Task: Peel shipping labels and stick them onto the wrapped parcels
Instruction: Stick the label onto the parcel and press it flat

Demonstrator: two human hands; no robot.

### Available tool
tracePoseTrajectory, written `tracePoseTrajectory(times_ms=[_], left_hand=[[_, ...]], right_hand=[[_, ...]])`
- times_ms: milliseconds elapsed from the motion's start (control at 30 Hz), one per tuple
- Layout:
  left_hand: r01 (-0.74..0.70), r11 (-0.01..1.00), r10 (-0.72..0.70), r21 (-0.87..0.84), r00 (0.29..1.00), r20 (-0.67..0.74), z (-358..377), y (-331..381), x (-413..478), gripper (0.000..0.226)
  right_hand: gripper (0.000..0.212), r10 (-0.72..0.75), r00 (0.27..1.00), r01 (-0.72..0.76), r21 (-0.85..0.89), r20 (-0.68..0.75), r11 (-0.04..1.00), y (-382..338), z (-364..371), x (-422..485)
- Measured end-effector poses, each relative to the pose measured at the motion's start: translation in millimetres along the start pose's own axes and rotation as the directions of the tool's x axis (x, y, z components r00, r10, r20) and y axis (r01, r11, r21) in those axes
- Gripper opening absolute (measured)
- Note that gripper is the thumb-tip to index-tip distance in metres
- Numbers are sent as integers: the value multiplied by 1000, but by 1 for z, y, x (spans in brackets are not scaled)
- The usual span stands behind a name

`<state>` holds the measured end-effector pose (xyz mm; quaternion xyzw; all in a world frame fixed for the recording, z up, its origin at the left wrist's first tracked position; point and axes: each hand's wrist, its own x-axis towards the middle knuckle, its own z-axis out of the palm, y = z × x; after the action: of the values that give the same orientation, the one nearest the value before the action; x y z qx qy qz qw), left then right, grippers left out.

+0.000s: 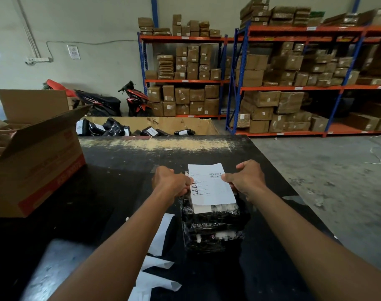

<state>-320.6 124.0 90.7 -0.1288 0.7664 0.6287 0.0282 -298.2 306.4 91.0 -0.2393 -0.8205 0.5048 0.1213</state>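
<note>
A white shipping label (209,184) with barcodes is held over a stack of black plastic-wrapped parcels (213,227) on the black table (120,192). My left hand (171,183) pinches the label's left edge with curled fingers. My right hand (244,179) pinches its right edge, thumb on top near the barcode. The label's lower part lies against the top parcel; whether it sticks there is unclear. Peeled white backing sheets (157,270) lie on the table near my left forearm.
An open cardboard box (33,153) stands at the table's left. Beyond the far edge a large carton (185,124) holds several labelled black parcels. Shelving racks (294,88) full of brown boxes and two scooters (135,101) stand behind. Bare concrete floor lies to the right.
</note>
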Motion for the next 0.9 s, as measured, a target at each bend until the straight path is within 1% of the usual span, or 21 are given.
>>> tracePoseTrajectory(times_ms=[67, 133, 233, 267, 333, 433, 467, 533, 567, 600, 667, 700, 800, 900], left_hand=[[-3, 1000, 3, 13, 1000, 0, -1, -1, 1, 68], [-15, 999, 15, 28, 1000, -17, 0, -2, 1, 62], [-29, 997, 32, 74, 998, -48, 1, -1, 2, 37], [-36, 994, 42, 104, 997, -63, 2, -1, 1, 36], [-58, 985, 72, 164, 994, -79, 2, -1, 1, 42], [-79, 976, 96, 202, 992, -76, 3, -1, 2, 37], [-76, 974, 95, 211, 992, -80, 3, 0, 1, 48], [-72, 961, 99, 266, 991, -86, 3, 0, 1, 81], [-81, 953, 109, 292, 991, -82, 2, 0, 1, 87], [-96, 946, 124, 308, 989, -74, 2, 0, 1, 81], [-144, 922, 175, 360, 983, -55, 1, -3, 2, 51], [-164, 905, 199, 393, 979, -52, 1, -5, 3, 44], [-222, 828, 269, 515, 963, -18, -4, -11, 4, 38], [-353, 748, 363, 561, 926, 99, -10, -15, 5, 29]], right_hand=[[52, -11, 1000, 11, -23, 9, 1000, 0, 1, 2], [52, -18, 1000, 19, -51, 16, 999, 0, 3, 3], [53, -36, 999, 38, -101, 26, 994, -1, 2, 4], [52, -47, 998, 51, -122, 33, 991, -3, 2, 4], [49, -64, 997, 71, -165, 46, 984, -5, 2, 2], [42, -88, 994, 100, -227, 63, 969, -7, 2, 1], [39, -93, 993, 107, -239, 69, 965, -7, 3, 2], [33, -110, 991, 125, -258, 73, 958, -7, 5, 2], [33, -117, 990, 133, -270, 73, 954, -7, 5, 1], [34, -123, 990, 138, -279, 73, 950, -6, 5, 0], [39, -107, 992, 122, -281, 71, 952, -1, 4, 2], [41, -85, 994, 101, -266, 70, 959, 2, 2, 3], [41, -36, 994, 57, -202, 105, 978, 11, -2, 6], [32, -79, 992, 96, -178, 103, 979, 16, -2, 6]])
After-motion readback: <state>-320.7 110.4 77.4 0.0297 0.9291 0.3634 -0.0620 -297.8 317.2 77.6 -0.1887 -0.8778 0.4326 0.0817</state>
